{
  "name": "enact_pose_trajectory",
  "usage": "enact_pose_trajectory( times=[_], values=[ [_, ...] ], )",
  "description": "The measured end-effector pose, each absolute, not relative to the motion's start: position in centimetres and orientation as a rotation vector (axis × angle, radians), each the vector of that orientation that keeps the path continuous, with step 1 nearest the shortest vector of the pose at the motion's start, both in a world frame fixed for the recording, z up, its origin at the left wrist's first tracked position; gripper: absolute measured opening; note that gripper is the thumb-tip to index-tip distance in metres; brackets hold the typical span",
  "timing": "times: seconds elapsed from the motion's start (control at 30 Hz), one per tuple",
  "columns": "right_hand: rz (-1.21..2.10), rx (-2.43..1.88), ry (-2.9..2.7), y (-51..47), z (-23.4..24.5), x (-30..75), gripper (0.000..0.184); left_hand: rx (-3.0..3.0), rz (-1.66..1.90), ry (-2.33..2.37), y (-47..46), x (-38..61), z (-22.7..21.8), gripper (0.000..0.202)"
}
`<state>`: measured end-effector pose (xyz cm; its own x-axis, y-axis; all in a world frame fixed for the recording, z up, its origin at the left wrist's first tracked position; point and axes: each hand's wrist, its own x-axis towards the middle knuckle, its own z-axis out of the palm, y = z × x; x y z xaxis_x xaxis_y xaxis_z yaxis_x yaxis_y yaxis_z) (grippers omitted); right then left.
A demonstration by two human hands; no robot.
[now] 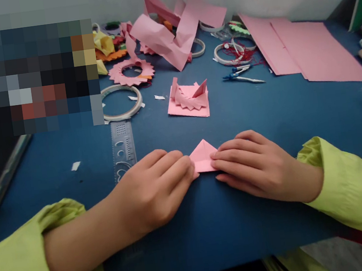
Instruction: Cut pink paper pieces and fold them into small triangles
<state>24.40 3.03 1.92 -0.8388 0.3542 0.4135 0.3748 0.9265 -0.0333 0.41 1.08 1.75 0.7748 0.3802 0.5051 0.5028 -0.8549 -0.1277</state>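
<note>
Between my two hands lies a small piece of pink paper (204, 155), folded to a point at its far side, on the blue table. My left hand (156, 187) presses its fingers together at the paper's left end. From the other side, my right hand (254, 163) grips the right end, fingertips on top and thumb at the near edge. The corners of the paper are hidden under the fingers. Just beyond it sits a stack of pink paper squares (177, 110) with a joined row of folded pink pieces (193, 100) on top.
A clear ruler (122, 147) lies by my left hand, with a tape roll (137, 108) at its far end. Farther back are a pink folded ring (113, 75), crumpled pink strips (182, 42), compasses (243, 78) and large pink sheets (326, 52). White scraps (76, 166) are scattered about.
</note>
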Motion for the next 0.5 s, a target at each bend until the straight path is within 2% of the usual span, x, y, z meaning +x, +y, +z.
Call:
enact_pose_trajectory(
  times=[0.27,0.5],
  values=[
    [-0.108,-0.493,-2.685,2.99,2.11,24.94,0.007,-2.881,-0.536,-0.620,0.91,0.45,2.00,0.035],
    [0.002,-0.452,-2.745,3.13,2.23,25.17,0.013,-2.894,-0.502,-0.606,0.35,0.28,1.48,0.033]
  ],
)
